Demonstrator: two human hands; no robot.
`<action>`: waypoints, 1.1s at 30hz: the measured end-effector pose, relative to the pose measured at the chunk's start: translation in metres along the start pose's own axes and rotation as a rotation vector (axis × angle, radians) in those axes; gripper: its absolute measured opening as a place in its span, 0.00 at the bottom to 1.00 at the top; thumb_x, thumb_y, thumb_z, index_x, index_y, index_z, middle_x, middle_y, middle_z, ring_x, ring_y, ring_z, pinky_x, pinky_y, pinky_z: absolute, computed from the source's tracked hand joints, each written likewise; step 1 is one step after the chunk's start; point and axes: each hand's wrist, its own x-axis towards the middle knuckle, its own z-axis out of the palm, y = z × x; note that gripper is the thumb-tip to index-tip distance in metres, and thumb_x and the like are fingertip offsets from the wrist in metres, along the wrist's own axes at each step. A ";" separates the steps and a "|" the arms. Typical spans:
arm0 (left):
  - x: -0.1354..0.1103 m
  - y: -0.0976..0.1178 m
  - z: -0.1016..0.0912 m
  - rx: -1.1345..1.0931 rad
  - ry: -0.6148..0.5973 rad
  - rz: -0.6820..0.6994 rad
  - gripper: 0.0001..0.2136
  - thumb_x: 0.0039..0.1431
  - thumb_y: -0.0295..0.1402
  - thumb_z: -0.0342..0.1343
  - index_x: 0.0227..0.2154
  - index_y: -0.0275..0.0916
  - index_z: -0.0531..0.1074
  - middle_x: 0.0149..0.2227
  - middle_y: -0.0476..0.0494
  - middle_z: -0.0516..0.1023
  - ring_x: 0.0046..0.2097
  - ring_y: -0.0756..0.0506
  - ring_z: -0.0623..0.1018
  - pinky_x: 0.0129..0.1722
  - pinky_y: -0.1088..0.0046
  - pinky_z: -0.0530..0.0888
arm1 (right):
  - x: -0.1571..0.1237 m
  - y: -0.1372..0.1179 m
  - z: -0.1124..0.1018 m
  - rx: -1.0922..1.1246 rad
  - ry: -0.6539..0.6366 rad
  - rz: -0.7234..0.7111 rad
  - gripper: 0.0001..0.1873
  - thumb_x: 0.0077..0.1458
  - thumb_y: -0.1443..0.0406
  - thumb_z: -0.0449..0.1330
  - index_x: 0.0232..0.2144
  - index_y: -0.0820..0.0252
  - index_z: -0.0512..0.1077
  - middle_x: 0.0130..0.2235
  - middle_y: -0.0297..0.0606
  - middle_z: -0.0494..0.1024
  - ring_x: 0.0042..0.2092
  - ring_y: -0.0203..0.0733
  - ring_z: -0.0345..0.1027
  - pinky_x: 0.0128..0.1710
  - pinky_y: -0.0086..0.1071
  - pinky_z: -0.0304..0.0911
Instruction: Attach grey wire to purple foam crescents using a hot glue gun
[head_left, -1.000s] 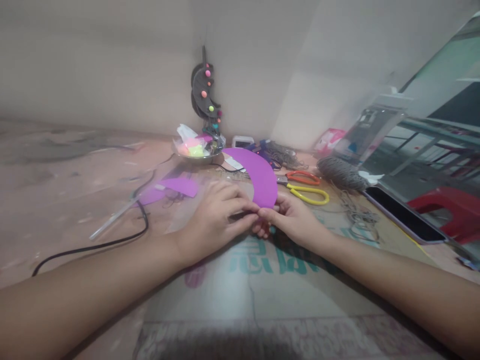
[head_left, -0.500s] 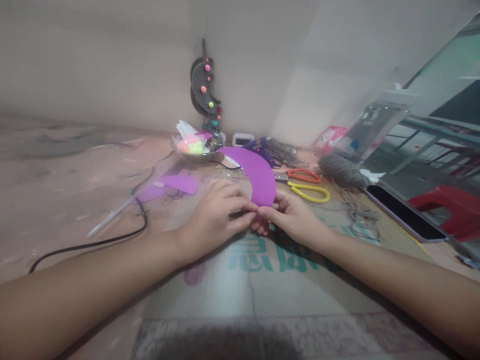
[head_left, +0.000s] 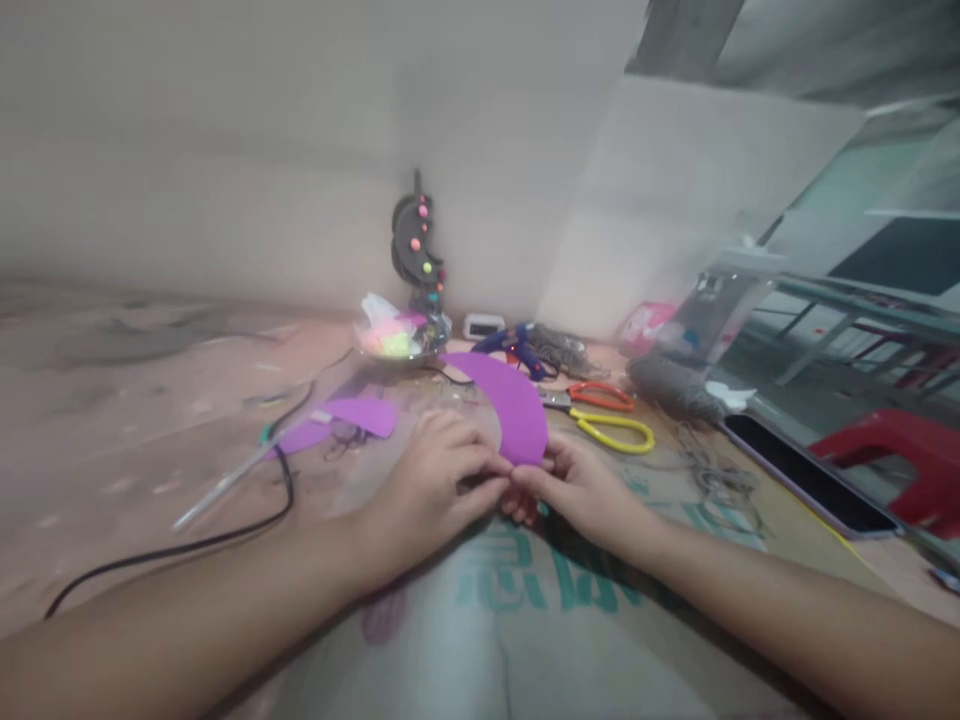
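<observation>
A purple foam crescent (head_left: 510, 402) stands on its lower tip in the middle of the floor mat. My left hand (head_left: 431, 485) and my right hand (head_left: 581, 490) meet at that tip, both with fingers curled and pinched around it. The fingertips touch each other just under the purple piece. A second purple foam scrap (head_left: 352, 418) lies flat to the left of my left hand.
Yellow and orange scissors (head_left: 609, 418) lie right of the crescent, a blue glue gun (head_left: 514, 345) and a bowl of bright pom-poms (head_left: 396, 340) behind it. A black cable (head_left: 225, 535) runs left. A phone (head_left: 806, 475), grey yarn (head_left: 671, 390) and a red stool (head_left: 896, 460) sit right.
The camera has tilted so the scene sits lower and is blurrier. My hands stay pinched on the crescent's tip with almost no movement.
</observation>
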 end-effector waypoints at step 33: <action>0.007 0.000 -0.001 -0.100 -0.168 -0.391 0.12 0.62 0.38 0.50 0.29 0.38 0.74 0.31 0.45 0.77 0.36 0.45 0.74 0.36 0.71 0.67 | 0.007 0.006 -0.012 -0.015 0.313 -0.082 0.21 0.49 0.48 0.62 0.32 0.58 0.65 0.22 0.29 0.71 0.19 0.32 0.62 0.18 0.26 0.58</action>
